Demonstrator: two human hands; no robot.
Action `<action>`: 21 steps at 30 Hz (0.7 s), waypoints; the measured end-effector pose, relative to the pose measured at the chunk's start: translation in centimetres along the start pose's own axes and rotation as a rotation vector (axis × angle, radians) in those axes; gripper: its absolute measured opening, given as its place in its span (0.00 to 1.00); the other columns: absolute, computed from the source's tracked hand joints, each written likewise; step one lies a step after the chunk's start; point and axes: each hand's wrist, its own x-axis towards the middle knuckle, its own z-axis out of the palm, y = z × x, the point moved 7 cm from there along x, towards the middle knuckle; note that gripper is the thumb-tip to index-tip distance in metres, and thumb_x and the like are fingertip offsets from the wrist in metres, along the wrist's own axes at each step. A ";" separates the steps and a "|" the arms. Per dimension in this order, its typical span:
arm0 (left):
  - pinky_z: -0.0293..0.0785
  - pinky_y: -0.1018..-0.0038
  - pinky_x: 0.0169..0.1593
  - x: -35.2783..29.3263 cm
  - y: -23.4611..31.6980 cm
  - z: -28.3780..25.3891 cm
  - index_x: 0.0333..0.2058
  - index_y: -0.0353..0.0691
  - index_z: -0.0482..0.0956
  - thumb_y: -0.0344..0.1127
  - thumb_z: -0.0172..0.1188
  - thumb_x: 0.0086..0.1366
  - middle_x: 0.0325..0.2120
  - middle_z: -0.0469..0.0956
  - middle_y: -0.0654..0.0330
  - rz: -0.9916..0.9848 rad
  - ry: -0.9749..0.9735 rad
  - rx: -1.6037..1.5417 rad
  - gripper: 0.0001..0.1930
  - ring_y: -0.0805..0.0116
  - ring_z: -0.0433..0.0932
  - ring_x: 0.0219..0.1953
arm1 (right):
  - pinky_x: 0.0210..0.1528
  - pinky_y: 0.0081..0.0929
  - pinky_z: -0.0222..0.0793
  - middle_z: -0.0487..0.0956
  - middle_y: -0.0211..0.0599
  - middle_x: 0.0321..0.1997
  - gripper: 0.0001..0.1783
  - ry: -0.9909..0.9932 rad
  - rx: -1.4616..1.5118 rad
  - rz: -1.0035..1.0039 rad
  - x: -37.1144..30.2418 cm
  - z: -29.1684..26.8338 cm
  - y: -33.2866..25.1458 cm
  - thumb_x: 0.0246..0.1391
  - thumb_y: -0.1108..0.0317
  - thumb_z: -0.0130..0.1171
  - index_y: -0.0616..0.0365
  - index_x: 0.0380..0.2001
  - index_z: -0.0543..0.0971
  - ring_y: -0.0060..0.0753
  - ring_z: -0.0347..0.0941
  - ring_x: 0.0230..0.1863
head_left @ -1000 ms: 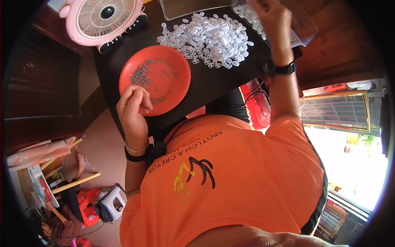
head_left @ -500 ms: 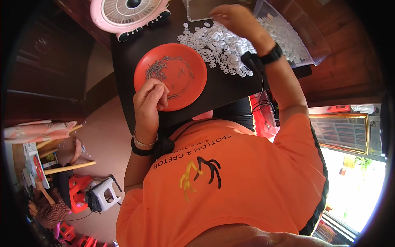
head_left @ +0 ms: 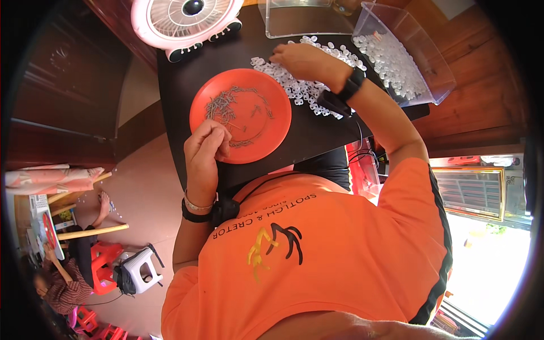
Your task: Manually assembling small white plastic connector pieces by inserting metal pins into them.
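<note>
My left hand [head_left: 205, 150] is closed in a pinch above the near left rim of a round red plate [head_left: 271, 136]. Thin grey nail-like pins [head_left: 222, 103] lie in the plate, heaped mostly on its left side. What the pinch holds is too small to make out. My right hand [head_left: 310, 61] reaches over a spread of small white plastic pieces with holes [head_left: 303, 90], to the right of the plate. Its fingers bend down together at the far left edge of that spread, and the fingertips are partly hidden among the pieces.
A clear plastic box [head_left: 422, 68] holding more white pieces stands at the right of the black table [head_left: 175, 102]. Behind the spread lies a clear tray or lid [head_left: 306, 25]. A pink fan [head_left: 187, 22] stands at the back left. Farther left, another person [head_left: 71, 286] sits near stools.
My right hand has come down and left from above the far side of the white pieces to their left edge. My left hand stays pinched at the plate. The view has shifted slightly.
</note>
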 end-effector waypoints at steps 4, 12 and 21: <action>0.56 0.83 0.24 0.5 0.0 0.2 0.26 0.36 0.72 0.33 0.47 0.65 0.18 0.68 0.68 -0.011 -0.004 0.001 0.11 0.82 0.64 0.20 | 0.47 0.35 0.71 0.74 0.40 0.49 0.16 0.030 0.102 -0.058 -2.8 -0.3 0.5 0.50 0.73 0.53 0.55 0.45 0.77 0.44 0.72 0.48; 0.56 0.83 0.25 0.8 0.1 0.2 0.26 0.36 0.72 0.33 0.47 0.65 0.19 0.69 0.67 -0.009 -0.015 0.006 0.11 0.82 0.64 0.21 | 0.45 0.36 0.70 0.80 0.43 0.37 0.12 0.276 0.269 0.201 -1.9 -1.0 11.8 0.51 0.64 0.55 0.57 0.36 0.80 0.46 0.76 0.41; 0.57 0.83 0.25 0.7 0.2 0.0 0.26 0.35 0.72 0.33 0.47 0.65 0.19 0.69 0.67 -0.025 0.000 0.042 0.10 0.82 0.64 0.21 | 0.44 0.37 0.71 0.79 0.43 0.36 0.11 0.206 0.128 0.329 -1.2 1.2 12.5 0.50 0.67 0.54 0.57 0.36 0.80 0.47 0.76 0.40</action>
